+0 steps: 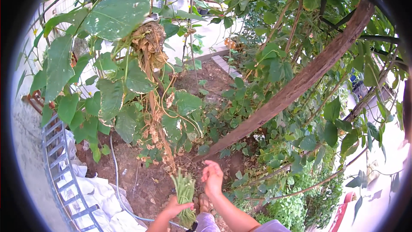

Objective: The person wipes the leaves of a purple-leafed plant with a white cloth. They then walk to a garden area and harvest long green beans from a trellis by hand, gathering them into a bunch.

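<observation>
A bundle of long green beans stands roughly upright in my left hand, whose thumb lies across its lower part. To the right of the bundle, my right hand is raised with its fingers partly curled; nothing can be seen in it, and it does not touch the beans. Both hands are low in the picture, above bare soil. Ahead of them hang climbing vines with broad green leaves and a clump of dried brown leaves.
A thick wooden pole slants from the ground to the upper right. At left, a metal ladder stands near white sheeting, with a pale hose on the soil. Dense vines and a thin bent branch occupy the right.
</observation>
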`<state>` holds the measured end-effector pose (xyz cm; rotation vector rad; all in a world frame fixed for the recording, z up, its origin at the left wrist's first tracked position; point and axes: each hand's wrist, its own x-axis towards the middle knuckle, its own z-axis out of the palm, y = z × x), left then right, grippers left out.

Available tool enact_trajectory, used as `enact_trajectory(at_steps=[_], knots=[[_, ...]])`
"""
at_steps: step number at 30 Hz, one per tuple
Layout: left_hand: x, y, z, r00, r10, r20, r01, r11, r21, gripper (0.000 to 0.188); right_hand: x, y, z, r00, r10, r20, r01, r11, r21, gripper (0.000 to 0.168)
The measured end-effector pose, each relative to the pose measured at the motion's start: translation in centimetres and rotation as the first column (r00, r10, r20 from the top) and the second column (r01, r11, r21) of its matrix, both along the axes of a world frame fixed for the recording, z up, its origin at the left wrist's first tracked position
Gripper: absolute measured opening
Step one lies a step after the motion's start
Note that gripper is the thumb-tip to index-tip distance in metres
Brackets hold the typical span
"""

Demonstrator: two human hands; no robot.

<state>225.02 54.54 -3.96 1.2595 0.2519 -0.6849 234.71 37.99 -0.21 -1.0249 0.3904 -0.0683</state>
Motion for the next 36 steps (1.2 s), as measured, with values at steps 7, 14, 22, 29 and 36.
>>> enact_trajectory(at_steps=[7,14,22,29,36], knots=[[-2.8,7.1,-5.7,0.717,0.691,-0.094,-0.687,0.723,0.074,0.013,-2.5,-4.3,-2.1,0.991,0.134,-0.029,-0.135,0.915,-0.380,0.018],[-8.3,15.8,-7.5,0.428,0.902,0.060,-0.890,0.409,0.204,0.018,-12.6,-10.5,-10.8,0.964,-0.033,-0.262,-0.121,0.826,-0.551,0.013],[-16.7,24.2,-6.8,0.533,0.765,0.361,-0.817,0.355,0.454,0.015,-23.6,-18.1,-13.3,0.852,-0.271,-0.448,-0.113,0.740,-0.663,0.018],[-20.8,29.5,-5.4,0.656,0.646,0.391,-0.733,0.421,0.535,0.016,-46.0,-20.1,-15.7,0.768,-0.433,-0.471,-0.370,0.301,-0.879,0.029],[-25.7,33.8,-8.2,0.845,0.400,0.355,-0.532,0.554,0.640,0.022,-68.6,-9.9,-13.1,0.319,-0.513,-0.797,-0.599,0.542,-0.589,0.036]])
